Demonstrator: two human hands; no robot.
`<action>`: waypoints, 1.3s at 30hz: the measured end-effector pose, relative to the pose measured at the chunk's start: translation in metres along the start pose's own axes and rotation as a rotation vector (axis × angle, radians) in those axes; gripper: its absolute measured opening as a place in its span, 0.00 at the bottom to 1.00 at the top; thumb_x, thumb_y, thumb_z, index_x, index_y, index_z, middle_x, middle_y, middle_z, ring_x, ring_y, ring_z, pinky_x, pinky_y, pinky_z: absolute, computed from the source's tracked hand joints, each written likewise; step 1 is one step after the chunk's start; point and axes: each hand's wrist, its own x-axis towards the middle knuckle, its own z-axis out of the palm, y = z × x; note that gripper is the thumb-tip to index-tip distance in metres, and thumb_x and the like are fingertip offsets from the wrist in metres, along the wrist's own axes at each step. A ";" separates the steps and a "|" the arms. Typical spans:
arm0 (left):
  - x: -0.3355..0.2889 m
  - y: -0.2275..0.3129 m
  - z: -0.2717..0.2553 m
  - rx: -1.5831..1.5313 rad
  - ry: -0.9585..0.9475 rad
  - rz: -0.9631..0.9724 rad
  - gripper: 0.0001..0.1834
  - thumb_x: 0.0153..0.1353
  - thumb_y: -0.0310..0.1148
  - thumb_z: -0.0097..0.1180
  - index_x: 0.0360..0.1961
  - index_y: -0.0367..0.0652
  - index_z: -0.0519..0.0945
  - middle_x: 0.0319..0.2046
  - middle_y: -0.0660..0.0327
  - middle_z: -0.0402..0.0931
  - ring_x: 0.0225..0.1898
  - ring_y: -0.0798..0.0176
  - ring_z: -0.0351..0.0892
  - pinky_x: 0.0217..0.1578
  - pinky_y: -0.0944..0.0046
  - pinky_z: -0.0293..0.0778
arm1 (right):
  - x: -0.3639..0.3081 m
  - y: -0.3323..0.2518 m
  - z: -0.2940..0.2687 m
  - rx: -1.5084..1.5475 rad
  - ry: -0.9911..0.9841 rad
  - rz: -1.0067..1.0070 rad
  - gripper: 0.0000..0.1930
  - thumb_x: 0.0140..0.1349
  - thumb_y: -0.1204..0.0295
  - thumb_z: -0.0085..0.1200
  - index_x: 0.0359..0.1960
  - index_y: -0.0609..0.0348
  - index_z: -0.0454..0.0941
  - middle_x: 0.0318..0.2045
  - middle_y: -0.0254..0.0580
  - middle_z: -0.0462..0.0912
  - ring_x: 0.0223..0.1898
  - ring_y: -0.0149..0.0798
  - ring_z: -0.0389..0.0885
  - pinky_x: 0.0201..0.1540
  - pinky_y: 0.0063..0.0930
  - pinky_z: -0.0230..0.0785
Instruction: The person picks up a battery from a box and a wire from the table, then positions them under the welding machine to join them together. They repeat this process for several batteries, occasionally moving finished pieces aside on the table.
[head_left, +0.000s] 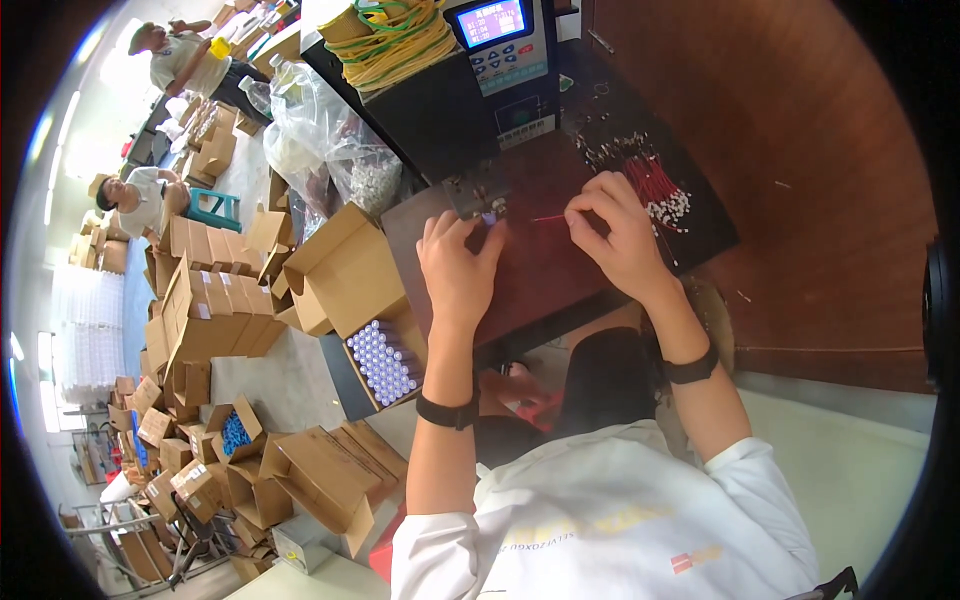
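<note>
My left hand (458,268) is closed, thumb and forefinger around a small purple cylindrical battery cell (489,219). Most of the cell is hidden by the fingers, close to the small metal parts (488,190) at the foot of the black machine (440,120). To the right, my right hand (618,238) pinches a thin red wire (548,219), whose free end points left toward the cell. A gap separates the two hands above the dark reddish work board (545,270).
Red wires with white connectors (665,195) lie in a bunch beyond my right hand. Yellow-green wire (385,45) is coiled on the machine, beside its lit screen (490,20). An open carton of purple cells (380,362) stands at left. Two people are among cartons farther off.
</note>
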 end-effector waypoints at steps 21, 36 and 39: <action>0.000 0.007 -0.005 -0.177 -0.021 -0.247 0.15 0.53 0.35 0.71 0.36 0.37 0.80 0.33 0.56 0.81 0.39 0.50 0.79 0.45 0.52 0.71 | 0.001 0.001 -0.002 0.261 -0.090 0.260 0.06 0.67 0.73 0.61 0.37 0.64 0.81 0.34 0.37 0.77 0.40 0.34 0.76 0.44 0.28 0.68; 0.002 0.006 -0.002 -0.168 0.003 -0.129 0.10 0.53 0.33 0.69 0.30 0.38 0.83 0.28 0.56 0.78 0.34 0.52 0.77 0.38 0.53 0.70 | 0.008 -0.016 0.030 0.296 -0.024 0.370 0.08 0.66 0.70 0.63 0.38 0.64 0.83 0.33 0.36 0.80 0.36 0.30 0.75 0.41 0.26 0.68; 0.003 0.005 -0.002 -0.131 -0.004 -0.053 0.11 0.54 0.33 0.70 0.31 0.35 0.84 0.28 0.55 0.78 0.32 0.52 0.77 0.36 0.55 0.70 | 0.009 -0.017 0.033 0.305 -0.022 0.367 0.08 0.66 0.70 0.63 0.38 0.64 0.83 0.33 0.37 0.80 0.36 0.31 0.75 0.42 0.26 0.68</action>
